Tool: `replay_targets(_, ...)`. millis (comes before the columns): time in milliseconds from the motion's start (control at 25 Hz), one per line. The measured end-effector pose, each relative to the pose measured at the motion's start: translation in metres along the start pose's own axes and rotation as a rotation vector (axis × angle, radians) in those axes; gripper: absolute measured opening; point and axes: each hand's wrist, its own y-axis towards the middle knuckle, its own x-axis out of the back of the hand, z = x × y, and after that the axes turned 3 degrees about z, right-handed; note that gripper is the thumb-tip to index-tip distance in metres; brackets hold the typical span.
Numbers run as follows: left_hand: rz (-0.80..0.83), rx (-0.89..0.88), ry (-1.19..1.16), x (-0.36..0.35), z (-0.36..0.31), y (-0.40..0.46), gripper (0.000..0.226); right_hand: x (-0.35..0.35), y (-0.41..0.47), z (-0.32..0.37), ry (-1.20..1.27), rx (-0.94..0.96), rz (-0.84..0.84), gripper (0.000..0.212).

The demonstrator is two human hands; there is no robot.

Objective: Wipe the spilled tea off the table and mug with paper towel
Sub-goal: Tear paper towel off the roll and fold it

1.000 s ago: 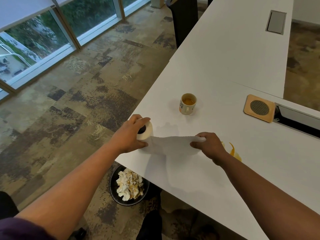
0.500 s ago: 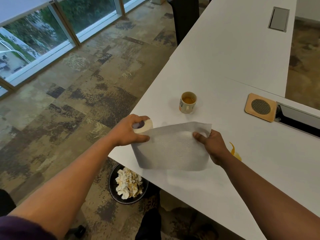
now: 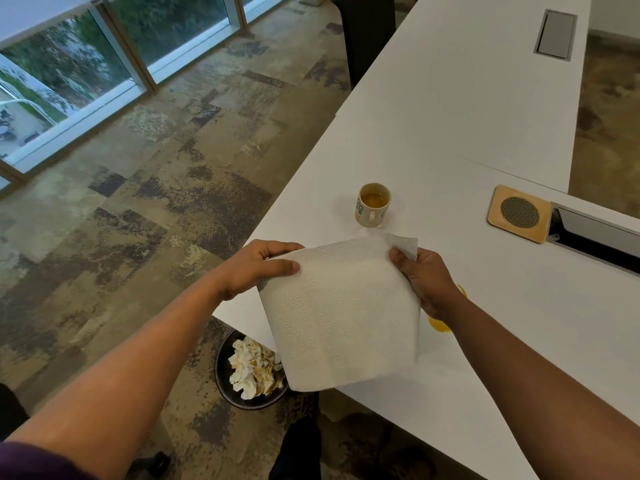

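Observation:
A white paper towel sheet (image 3: 341, 313) hangs in the air above the near table edge, held at its top corners by both hands. My left hand (image 3: 256, 268) grips the left corner and the roll end, which the sheet hides. My right hand (image 3: 424, 282) pinches the right corner. A yellow tea spill (image 3: 440, 325) lies on the white table (image 3: 467, 140) just right of my right wrist, partly hidden by it. A cream mug (image 3: 372, 205) with tea in it stands upright beyond the sheet.
A black waste bin (image 3: 251, 370) with crumpled used towels sits on the floor under the table edge. A wooden square pad (image 3: 518, 213) and a cable hatch (image 3: 595, 237) lie at the right. A dark chair (image 3: 369, 32) stands at the far table edge.
The sheet was lifted from the table and pulled out longer; it now hangs lower and covers the roll. Both hands rose and came nearer to me.

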Motion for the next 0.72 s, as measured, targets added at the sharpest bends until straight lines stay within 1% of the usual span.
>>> replay_targets(80, 0.000, -0.014, -0.062, -0.001, -0.002, 0.001, 0.040, 0.002, 0.001, -0.001, 0.033, -0.018, 0.006, 0.020)
replay_targets(280, -0.028, -0.012, -0.197, -0.005, -0.009, 0.003, 0.062, 0.004, 0.002, -0.002, 0.060, -0.035, -0.022, 0.012)
replay_targets(320, -0.030, -0.013, -0.214, -0.005, -0.010, 0.004, 0.062, 0.004, 0.002, -0.002, 0.072, -0.039, -0.027, 0.011)
replay_targets(440, -0.042, -0.019, -0.237, -0.004, -0.011, 0.010, 0.044, 0.005, 0.002, -0.002, 0.105, -0.050, -0.037, 0.011)
replay_targets(520, -0.061, -0.028, -0.238, -0.005, -0.009, 0.013, 0.043, 0.006, 0.004, -0.003, 0.115, -0.050, -0.046, 0.010)
replay_targets(640, -0.152, -0.028, -0.302, -0.002, -0.009, 0.012, 0.045, 0.011, 0.003, -0.006, 0.131, -0.067, -0.082, 0.011)
replay_targets(720, -0.179, -0.035, -0.310, 0.003, -0.010, 0.011, 0.042, 0.011, 0.001, -0.006, 0.107, -0.062, -0.066, 0.011)
